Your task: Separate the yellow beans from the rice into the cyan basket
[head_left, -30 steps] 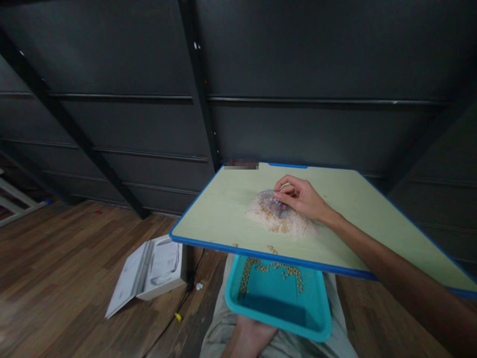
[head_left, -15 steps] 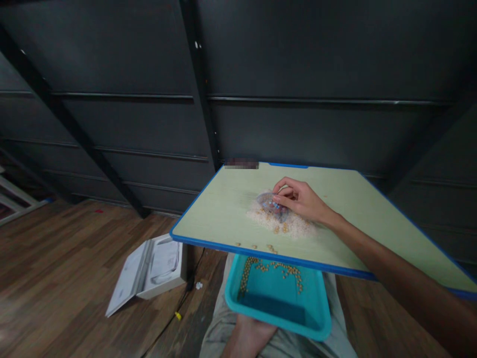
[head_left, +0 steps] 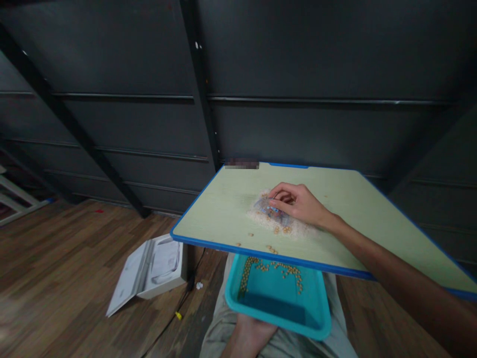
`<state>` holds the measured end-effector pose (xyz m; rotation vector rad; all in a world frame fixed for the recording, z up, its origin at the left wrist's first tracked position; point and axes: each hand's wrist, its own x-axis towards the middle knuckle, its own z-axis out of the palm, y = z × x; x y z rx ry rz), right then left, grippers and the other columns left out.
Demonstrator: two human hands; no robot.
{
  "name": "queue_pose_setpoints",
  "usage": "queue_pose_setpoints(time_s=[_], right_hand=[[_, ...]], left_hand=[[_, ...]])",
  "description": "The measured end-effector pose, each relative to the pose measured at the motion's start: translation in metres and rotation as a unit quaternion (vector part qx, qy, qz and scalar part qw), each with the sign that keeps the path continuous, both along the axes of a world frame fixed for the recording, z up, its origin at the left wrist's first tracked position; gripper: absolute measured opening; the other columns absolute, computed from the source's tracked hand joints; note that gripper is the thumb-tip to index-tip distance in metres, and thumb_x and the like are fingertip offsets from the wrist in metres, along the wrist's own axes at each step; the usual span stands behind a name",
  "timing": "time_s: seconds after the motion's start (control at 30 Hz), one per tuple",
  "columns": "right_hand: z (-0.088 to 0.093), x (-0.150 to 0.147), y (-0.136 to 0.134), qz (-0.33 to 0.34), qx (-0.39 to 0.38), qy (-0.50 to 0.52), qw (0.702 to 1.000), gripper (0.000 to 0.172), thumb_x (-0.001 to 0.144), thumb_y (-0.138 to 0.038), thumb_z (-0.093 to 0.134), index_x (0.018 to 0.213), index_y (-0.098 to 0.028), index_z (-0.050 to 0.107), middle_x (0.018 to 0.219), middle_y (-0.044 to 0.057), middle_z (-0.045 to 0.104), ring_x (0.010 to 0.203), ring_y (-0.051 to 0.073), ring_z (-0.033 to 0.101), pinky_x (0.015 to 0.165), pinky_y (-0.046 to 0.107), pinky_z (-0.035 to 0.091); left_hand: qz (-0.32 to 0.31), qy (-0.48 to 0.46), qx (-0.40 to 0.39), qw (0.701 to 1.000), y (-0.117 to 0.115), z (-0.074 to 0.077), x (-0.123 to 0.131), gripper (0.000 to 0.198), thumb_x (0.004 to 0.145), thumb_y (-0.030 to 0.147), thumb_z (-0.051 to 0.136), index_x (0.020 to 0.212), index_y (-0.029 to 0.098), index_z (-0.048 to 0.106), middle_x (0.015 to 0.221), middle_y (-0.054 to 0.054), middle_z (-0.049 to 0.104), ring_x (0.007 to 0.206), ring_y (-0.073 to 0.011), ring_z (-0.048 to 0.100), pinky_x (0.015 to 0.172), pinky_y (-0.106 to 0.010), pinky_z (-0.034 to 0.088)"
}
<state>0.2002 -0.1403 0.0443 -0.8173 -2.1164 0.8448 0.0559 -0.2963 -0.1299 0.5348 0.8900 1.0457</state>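
Observation:
My right hand is closed on a thin clear plastic piece with blue and reddish marks, pinched between thumb and fingers. Its lower side is down in a heap of white rice mixed with round tan beans. Several loose beans lie between the heap and the table's near edge. Below that edge, a teal tray holds many beans along its far and left sides. My left hand supports the tray from underneath at its near side, with the fingers hidden.
The pale green folding table has a blue rim. An open white box sits on the wooden floor to the left, near a black cable with a yellow tag. A dark panelled wall stands behind the table.
My right hand has shifted slightly left and nearer, tilting the clear plastic piece within the heap. Some loose beans in front have changed position. The tray and my left hand look unmoved.

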Motion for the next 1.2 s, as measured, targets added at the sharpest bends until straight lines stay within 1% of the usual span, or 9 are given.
queue_pose_setpoints(time_s=[0.13,0.2,0.3,0.4,0.47,0.6,0.7,0.93,1.2], right_hand=[[-0.004,-0.003,0.000,0.005,0.026,-0.026,0.999,0.018,0.087,-0.032,0.064,0.100,-0.021,0.069,0.087,0.005,0.073,0.068,0.015,0.065,0.062,0.030,0.051],[-0.005,-0.004,-0.002,0.010,0.036,-0.044,0.998,0.019,0.087,-0.032,0.064,0.101,-0.022,0.070,0.087,0.004,0.073,0.068,0.015,0.064,0.064,0.030,0.050],[-0.004,-0.005,-0.004,0.008,0.058,-0.068,0.996,0.018,0.087,-0.031,0.063,0.100,-0.021,0.071,0.085,0.003,0.073,0.067,0.014,0.063,0.065,0.029,0.049],[-0.003,-0.006,-0.005,0.011,0.087,-0.084,0.993,0.017,0.088,-0.029,0.063,0.099,-0.020,0.072,0.087,0.003,0.073,0.068,0.012,0.063,0.064,0.027,0.048],[-0.003,-0.006,-0.006,0.015,0.100,-0.090,0.991,0.017,0.088,-0.028,0.063,0.099,-0.019,0.072,0.088,0.003,0.073,0.067,0.012,0.063,0.064,0.026,0.048],[-0.004,-0.008,-0.007,0.025,0.121,-0.091,0.988,0.015,0.088,-0.027,0.063,0.097,-0.019,0.072,0.085,0.002,0.073,0.066,0.011,0.062,0.064,0.025,0.047],[-0.005,-0.009,-0.008,0.027,0.130,-0.095,0.987,0.016,0.089,-0.028,0.063,0.097,-0.019,0.073,0.085,0.002,0.072,0.067,0.011,0.062,0.064,0.025,0.047],[-0.004,-0.010,-0.010,0.042,0.131,-0.095,0.986,0.015,0.088,-0.024,0.063,0.099,-0.018,0.073,0.085,0.003,0.073,0.069,0.012,0.064,0.066,0.025,0.048],[-0.005,-0.010,-0.012,0.053,0.142,-0.110,0.982,0.017,0.089,-0.025,0.063,0.100,-0.018,0.073,0.085,0.003,0.074,0.070,0.012,0.064,0.068,0.025,0.047]], left_hand=[[-0.026,-0.199,-0.025,0.979,0.000,0.005,0.001,0.054,0.072,0.069,0.045,0.102,0.035,0.074,0.109,0.000,0.079,0.126,-0.0342,0.057,0.103,-0.055,0.044],[-0.017,-0.260,-0.026,0.965,0.000,0.001,0.001,0.048,0.073,0.063,0.051,0.104,0.035,0.073,0.104,0.000,0.080,0.124,-0.0328,0.058,0.105,-0.053,0.043],[0.002,-0.291,-0.050,0.956,0.000,-0.018,0.001,0.044,0.077,0.058,0.051,0.106,0.032,0.073,0.099,-0.002,0.081,0.117,-0.0330,0.063,0.106,-0.055,0.041],[0.062,-0.278,-0.065,0.956,0.000,-0.040,0.001,0.044,0.083,0.051,0.048,0.116,0.029,0.068,0.099,-0.006,0.081,0.105,-0.0323,0.069,0.106,-0.057,0.039],[0.039,-0.314,-0.061,0.947,-0.001,-0.044,0.001,0.043,0.087,0.045,0.046,0.122,0.030,0.064,0.105,-0.005,0.080,0.104,-0.0305,0.069,0.106,-0.055,0.039],[0.038,-0.346,-0.071,0.935,-0.002,-0.025,0.002,0.041,0.090,0.038,0.042,0.125,0.029,0.062,0.106,-0.006,0.080,0.107,-0.0287,0.068,0.106,-0.052,0.040],[0.032,-0.356,-0.073,0.931,-0.002,-0.011,0.004,0.040,0.090,0.038,0.042,0.123,0.029,0.064,0.101,-0.007,0.081,0.110,-0.0303,0.067,0.105,-0.055,0.040],[0.023,-0.353,-0.059,0.934,0.000,-0.018,0.004,0.039,0.089,0.043,0.045,0.119,0.030,0.066,0.098,-0.007,0.081,0.109,-0.0315,0.067,0.104,-0.056,0.040],[0.039,-0.304,-0.085,0.948,-0.003,0.001,0.002,0.037,0.091,0.029,0.040,0.113,0.033,0.069,0.082,-0.001,0.082,0.091,-0.0258,0.073,0.106,-0.050,0.039]])
